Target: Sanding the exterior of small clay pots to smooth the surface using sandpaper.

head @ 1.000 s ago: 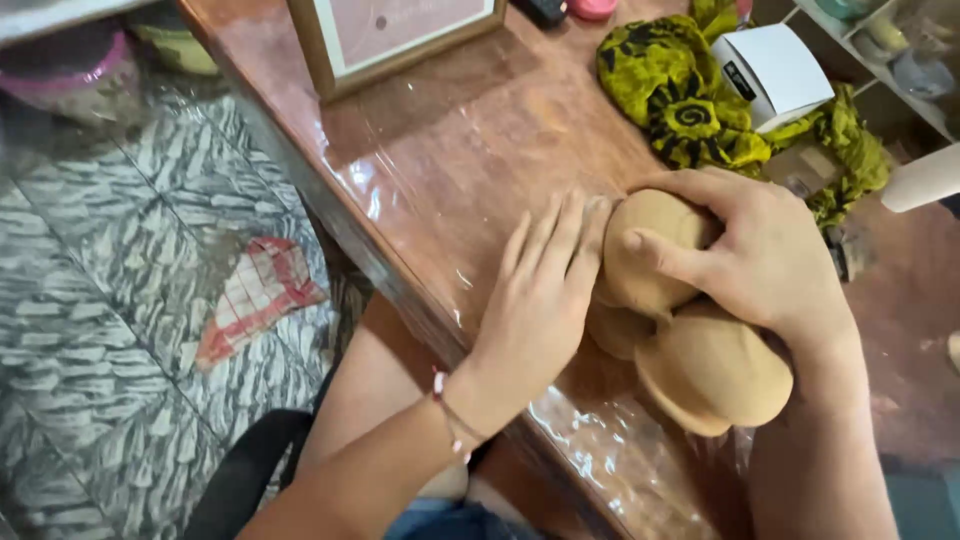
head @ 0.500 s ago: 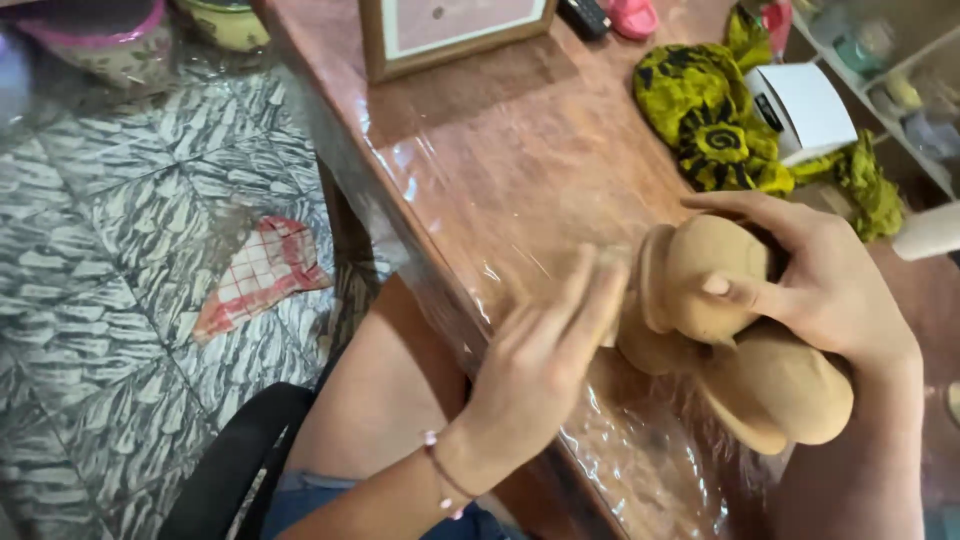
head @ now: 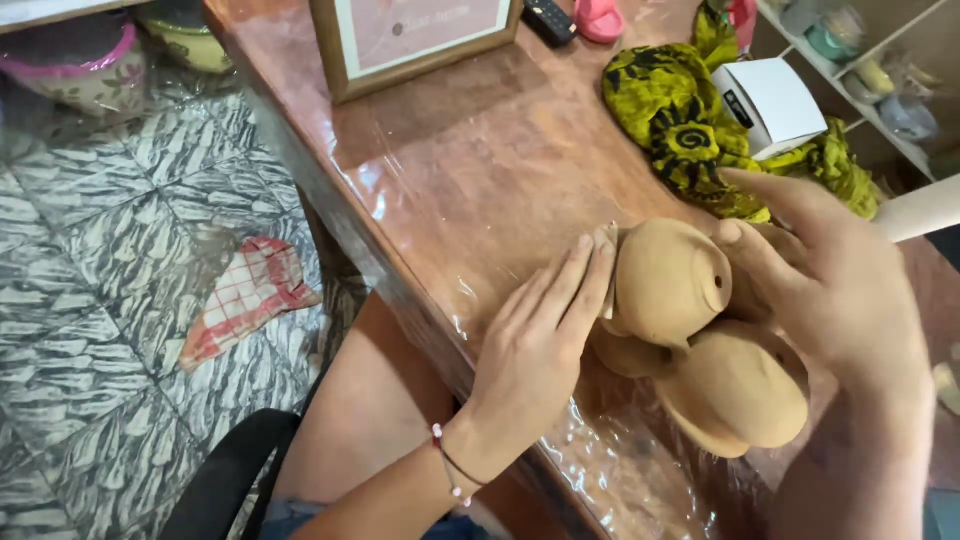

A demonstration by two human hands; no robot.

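Flanking clay pots (head: 690, 330), both hands (head: 535, 345) near white box (head: 775, 100).

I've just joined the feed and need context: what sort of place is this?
Probably a home or small craft workspace. A plastic-covered wooden table holds unglazed tan clay pieces, a wood-framed picture and a yellow-green patterned cloth, with a patterned tile floor and shelves of small items nearby.
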